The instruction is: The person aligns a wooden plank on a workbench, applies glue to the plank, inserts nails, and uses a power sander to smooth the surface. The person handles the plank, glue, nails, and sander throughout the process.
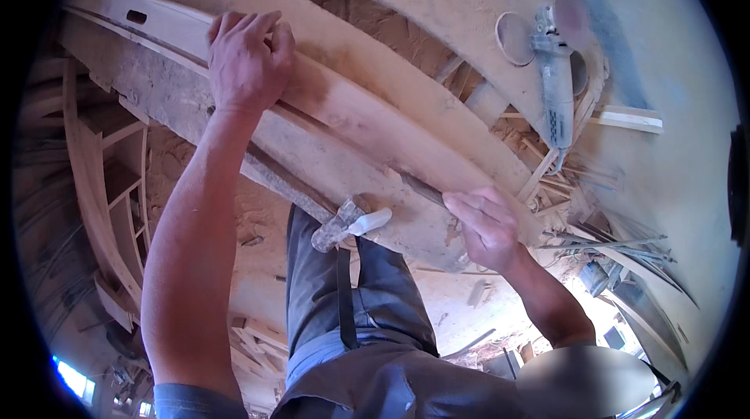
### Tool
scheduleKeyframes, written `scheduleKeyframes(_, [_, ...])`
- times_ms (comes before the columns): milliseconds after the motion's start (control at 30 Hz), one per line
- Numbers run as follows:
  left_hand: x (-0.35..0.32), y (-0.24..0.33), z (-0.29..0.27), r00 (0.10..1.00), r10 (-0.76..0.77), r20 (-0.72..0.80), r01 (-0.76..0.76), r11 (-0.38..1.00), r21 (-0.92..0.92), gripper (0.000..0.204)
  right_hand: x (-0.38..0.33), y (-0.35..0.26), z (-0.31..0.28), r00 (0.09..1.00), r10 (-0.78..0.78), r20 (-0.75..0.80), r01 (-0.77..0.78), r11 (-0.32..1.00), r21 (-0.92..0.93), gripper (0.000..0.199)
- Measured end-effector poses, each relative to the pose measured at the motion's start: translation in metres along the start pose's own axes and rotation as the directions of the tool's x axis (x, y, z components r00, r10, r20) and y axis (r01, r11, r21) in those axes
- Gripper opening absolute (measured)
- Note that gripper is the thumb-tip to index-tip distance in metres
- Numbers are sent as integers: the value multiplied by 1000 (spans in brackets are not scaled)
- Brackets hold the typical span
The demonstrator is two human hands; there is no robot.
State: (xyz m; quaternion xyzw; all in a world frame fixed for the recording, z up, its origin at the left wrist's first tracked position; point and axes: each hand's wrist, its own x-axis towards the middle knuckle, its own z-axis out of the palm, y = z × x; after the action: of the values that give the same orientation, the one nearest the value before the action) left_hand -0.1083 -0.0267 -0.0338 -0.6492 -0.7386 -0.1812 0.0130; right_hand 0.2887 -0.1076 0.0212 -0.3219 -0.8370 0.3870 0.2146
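Observation:
A long pale wooden board (pixel 371 126) with a slot near its far left end lies diagonally across the dusty workbench (pixel 336 161). My left hand (pixel 251 60) is curled over its upper part, fingers bent round the far edge. Lower right, my right hand (pixel 484 225) is closed on a thin dark flat tool (pixel 423 188), whose strip runs along the board's near edge. Its handle end is hidden in my fist, so I cannot tell whether it is a file or a chisel. A hammer (pixel 336 228) rests at the bench's near edge beside a small white bottle (pixel 371 221).
An angle grinder (pixel 555 87) lies at the far right near round sanding discs (pixel 516 38). Curved wooden panels surround the bench. Wood offcuts (pixel 551 192) and thin rods (pixel 617 246) are piled at right; a wooden frame (pixel 117 169) stands at left.

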Motion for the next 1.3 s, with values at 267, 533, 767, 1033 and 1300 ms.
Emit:
scheduleKeyframes(267, [7, 0, -2, 1000, 20, 20, -20, 1000, 16, 27, -9, 3, -1, 1000, -13, -1, 13, 1000, 2, 50])
scheduleKeyframes(533, [8, -3, 0, 999, 31, 27, -32, 999, 22, 26, 3, 7, 10, 997, -29, -75, 31, 999, 27, 46])
scheduleKeyframes(767, [3, 0, -1, 998, 57, 17, -57, 998, 37, 24, -18, 3, 0, 998, -4, -62, 5, 1000, 26, 48])
scheduleKeyframes(1033, [8, -1, 0, 999, 25, 32, -26, 999, 33, 24, -5, 11, 10, 997, -24, -68, 27, 999, 45, 50])
scheduleKeyframes(1300, [6, -2, 0, 998, 57, 15, -57, 998, 28, 23, 3, 7, 3, 999, 12, -37, -11, 999, 43, 48])
